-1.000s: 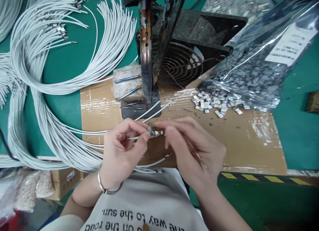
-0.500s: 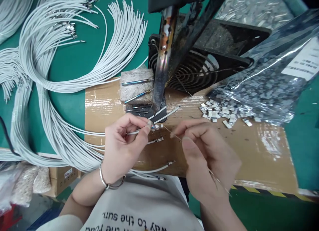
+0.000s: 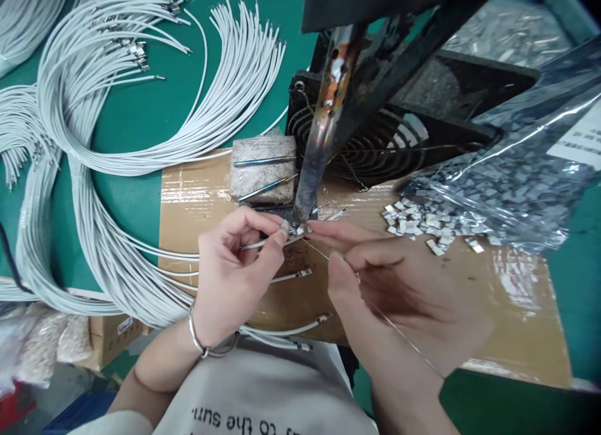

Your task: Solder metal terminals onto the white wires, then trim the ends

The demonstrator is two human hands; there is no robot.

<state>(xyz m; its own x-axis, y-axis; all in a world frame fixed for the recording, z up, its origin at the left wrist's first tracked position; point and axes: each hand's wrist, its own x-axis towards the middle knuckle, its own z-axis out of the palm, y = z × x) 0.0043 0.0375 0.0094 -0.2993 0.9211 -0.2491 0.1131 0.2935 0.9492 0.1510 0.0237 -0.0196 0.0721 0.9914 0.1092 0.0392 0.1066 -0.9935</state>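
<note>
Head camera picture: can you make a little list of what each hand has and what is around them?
Soldering iron: slants down to the cardboard
Left hand: pinches a white wire, metal end at the iron's tip
Right hand: pinches a thin metal strand toward that spot
Right side: small metal pieces spill from a clear bag
Left side: white wire bundles on green table

Shirt, 6 o'clock: printed line, upside down to the camera, reads "the sun."; the line under it is cut by the frame edge. White label on plastic bag, 3 o'clock: print too blurred. Sticker on cardboard box, 8 o'clock: illegible.
</note>
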